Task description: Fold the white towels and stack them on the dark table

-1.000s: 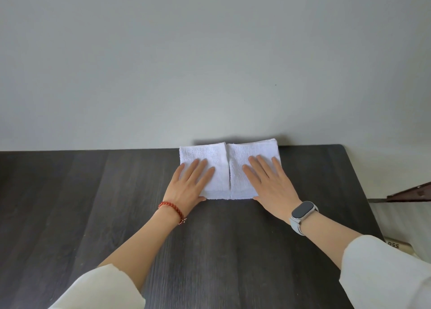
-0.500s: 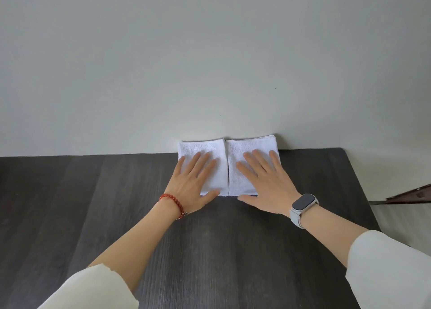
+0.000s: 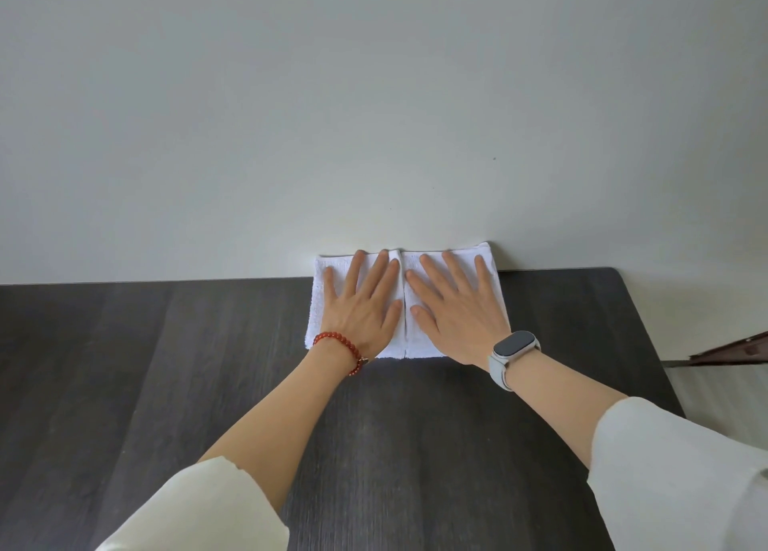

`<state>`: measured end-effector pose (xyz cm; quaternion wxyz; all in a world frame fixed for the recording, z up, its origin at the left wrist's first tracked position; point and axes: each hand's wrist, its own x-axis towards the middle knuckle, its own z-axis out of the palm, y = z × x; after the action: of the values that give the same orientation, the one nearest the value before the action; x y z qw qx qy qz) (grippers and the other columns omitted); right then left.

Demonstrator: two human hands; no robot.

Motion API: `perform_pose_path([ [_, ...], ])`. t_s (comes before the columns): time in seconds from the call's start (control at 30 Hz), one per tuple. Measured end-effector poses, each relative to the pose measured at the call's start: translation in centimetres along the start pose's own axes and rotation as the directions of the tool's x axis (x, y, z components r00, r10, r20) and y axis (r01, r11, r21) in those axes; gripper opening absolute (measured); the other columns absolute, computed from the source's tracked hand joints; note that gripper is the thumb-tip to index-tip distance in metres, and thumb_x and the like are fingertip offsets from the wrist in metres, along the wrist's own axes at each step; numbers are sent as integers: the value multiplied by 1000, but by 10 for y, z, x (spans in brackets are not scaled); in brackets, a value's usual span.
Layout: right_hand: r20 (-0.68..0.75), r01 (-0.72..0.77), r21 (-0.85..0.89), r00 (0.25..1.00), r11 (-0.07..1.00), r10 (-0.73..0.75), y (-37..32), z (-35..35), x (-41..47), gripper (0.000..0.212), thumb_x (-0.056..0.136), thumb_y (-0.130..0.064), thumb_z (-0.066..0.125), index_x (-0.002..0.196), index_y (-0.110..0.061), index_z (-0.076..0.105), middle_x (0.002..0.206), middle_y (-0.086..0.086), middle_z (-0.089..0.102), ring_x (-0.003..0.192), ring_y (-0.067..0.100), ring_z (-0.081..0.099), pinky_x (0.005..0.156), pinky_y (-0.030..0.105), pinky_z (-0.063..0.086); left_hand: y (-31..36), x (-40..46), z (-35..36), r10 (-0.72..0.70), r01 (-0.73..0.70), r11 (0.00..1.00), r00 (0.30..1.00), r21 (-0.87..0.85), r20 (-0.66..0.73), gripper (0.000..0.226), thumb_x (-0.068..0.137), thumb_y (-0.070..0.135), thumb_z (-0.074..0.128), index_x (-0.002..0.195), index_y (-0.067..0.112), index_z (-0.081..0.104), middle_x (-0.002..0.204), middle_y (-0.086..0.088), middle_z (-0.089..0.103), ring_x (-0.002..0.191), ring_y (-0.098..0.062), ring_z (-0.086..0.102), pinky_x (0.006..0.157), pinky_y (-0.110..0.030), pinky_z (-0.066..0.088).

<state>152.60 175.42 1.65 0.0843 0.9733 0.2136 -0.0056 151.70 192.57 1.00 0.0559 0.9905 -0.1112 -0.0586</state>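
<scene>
Two folded white towels lie side by side at the far edge of the dark table (image 3: 166,384), touching the wall. My left hand (image 3: 361,301) lies flat with spread straight fingers on the left towel (image 3: 318,326). My right hand (image 3: 453,305) presses flat on the right towel (image 3: 494,284) in the same way. A narrow seam runs between the two towels, between my hands. A red bead bracelet sits on my left wrist, a grey watch on my right wrist.
A plain pale wall (image 3: 374,114) rises straight behind the table's far edge. The table's right edge runs down at the right, with a dark brown object (image 3: 731,349) and pale floor beyond it.
Both hands have slid forward over the towels, pushing them back until they meet the wall. The hands now cover more of the towels.
</scene>
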Motion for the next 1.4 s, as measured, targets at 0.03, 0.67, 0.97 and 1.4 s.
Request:
perform_pose_path([
  [0.03,0,6,14,1000,1000,-6,-1,-1,0,57,92,-48,15,136,-25,43,143,2,43,134,31,35,103,59,26,0,-1,-1,-2,2,1000,1000,4,-5,58,95,46,6,147,25,-3,156,9,-10,142,-21,-14,111,-55,-4],
  [0.67,395,-425,905,827,-15,400,20,-12,-26,45,100,-33,18,145,-28,21,150,-6,29,138,17,26,110,35,21,-39,-34,-9,-409,336,231,885,-913,222,50,98,40,32,146,29,23,150,12,27,138,-9,23,111,-29,16],
  [0.97,-62,-351,735,818,580,573,19,-14,-30,47,94,-19,34,140,-8,31,147,9,33,136,26,28,111,34,22,-33,-27,-6,-481,307,758,859,-575,-175,47,96,23,37,139,6,34,149,-13,29,138,-30,27,110,-45,26],
  [1.4,-8,-243,146,969,959,247,5,10,-9,60,86,-57,20,137,-31,37,149,18,25,138,43,15,107,57,22,5,-6,11,-70,70,997,997,29,-11,64,82,56,-8,143,39,-9,155,5,-9,142,-28,-10,106,-66,2],
])
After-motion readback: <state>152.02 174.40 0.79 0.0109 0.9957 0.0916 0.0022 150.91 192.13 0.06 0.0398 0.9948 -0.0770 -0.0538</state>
